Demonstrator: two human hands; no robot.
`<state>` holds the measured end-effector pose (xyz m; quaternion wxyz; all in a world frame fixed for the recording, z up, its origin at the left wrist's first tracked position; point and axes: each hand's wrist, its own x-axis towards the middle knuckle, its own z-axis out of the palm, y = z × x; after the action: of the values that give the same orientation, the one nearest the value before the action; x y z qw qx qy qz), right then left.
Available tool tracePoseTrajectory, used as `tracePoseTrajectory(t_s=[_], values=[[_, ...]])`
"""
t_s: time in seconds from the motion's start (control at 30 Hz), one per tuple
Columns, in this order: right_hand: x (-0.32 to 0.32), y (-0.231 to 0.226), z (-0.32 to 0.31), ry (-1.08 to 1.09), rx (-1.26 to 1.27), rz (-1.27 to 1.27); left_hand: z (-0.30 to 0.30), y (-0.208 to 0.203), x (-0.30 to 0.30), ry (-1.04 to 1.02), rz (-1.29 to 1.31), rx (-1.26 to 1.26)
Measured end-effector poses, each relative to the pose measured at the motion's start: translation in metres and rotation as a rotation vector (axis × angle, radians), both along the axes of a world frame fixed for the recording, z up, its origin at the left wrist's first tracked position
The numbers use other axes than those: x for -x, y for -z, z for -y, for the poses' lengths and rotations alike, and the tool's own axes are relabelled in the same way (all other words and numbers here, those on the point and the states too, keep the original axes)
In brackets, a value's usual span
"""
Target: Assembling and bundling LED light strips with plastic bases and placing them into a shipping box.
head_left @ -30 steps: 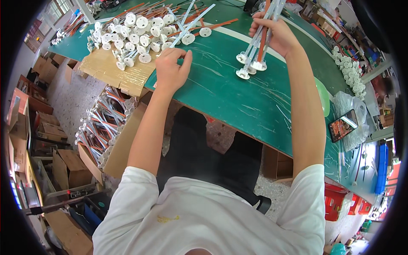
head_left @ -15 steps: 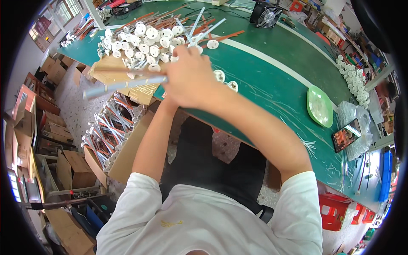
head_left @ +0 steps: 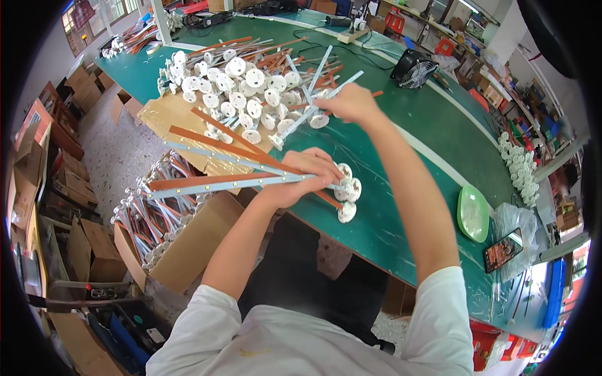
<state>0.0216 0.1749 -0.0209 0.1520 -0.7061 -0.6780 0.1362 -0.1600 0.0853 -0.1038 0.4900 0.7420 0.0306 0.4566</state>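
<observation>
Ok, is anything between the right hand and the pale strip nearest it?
Nothing visible stands in the way: the right hand is right at the pale strip, its fingertips apparently touching it. The left hand, holding a bundle of strips, sits lower in the view.

Table (head_left: 376,229): upper left to lower right | disc-ended strips (head_left: 251,100): heap upper left of centre, on table and cardboard sheet (head_left: 162,119) | strip bundle (head_left: 219,183): in left grip (head_left: 301,178), before heap | right grip (head_left: 348,103): upper centre, heap's right edge | carton (head_left: 194,247): left, more strips (head_left: 157,219) inside | fan (head_left: 414,69): upper right, on table | dish (head_left: 473,214): right, behind phone (head_left: 503,250)
</observation>
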Motion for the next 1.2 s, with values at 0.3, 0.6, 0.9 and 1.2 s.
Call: tracePoseTrajectory(t_s=[0.3, 0.6, 0.9, 1.2], values=[[0.008, 0.009, -0.031, -0.02, 0.136, -0.275, 0.0, 0.0, 0.001, -0.064, -0.026, 0.033], [-0.069, -0.012, -0.04, 0.169, 0.2, -0.527, 0.003, -0.007, 0.006, -0.067, -0.012, -0.005], [-0.015, 0.005, -0.06, 0.251, 0.263, 0.028, 0.004, -0.006, 0.006, -0.1, -0.066, 0.056], [-0.081, 0.038, -0.071, 0.468, 0.233, -0.257, 0.005, -0.004, 0.006, -0.073, -0.089, 0.092]])
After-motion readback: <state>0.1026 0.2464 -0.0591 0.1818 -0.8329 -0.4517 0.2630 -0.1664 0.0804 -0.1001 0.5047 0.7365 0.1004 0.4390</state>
